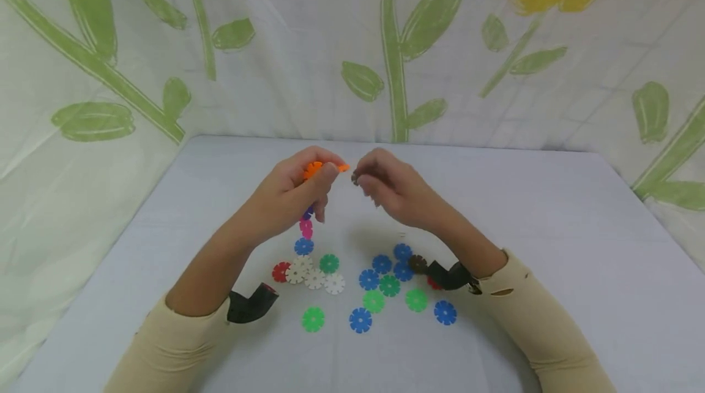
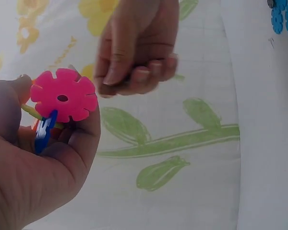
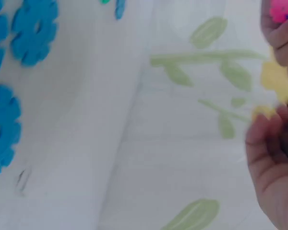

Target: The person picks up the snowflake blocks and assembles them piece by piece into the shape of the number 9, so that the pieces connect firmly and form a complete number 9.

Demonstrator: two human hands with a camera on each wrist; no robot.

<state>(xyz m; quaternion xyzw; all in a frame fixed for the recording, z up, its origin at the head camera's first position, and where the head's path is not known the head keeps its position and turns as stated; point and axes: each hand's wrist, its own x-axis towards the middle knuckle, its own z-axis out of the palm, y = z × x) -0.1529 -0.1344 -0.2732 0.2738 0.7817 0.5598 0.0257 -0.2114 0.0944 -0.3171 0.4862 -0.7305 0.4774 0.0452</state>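
A cluster (image 1: 314, 188) of joined discs, orange on top with pink and blue below, is pinched in the left hand (image 1: 292, 197), raised above the table (image 1: 551, 228). A small dark disc (image 1: 355, 177) is pinched in the right hand (image 1: 393, 188), just beside the cluster, not yet joined. Many loose discs (image 1: 360, 283) are left on the table below

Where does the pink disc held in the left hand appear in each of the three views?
Head: pink disc hangs below the left hand, centre of picture.
Left wrist: upper left, facing the camera.
Right wrist: top right corner, blurred.
Shared landmark: the leaf-printed cloth.
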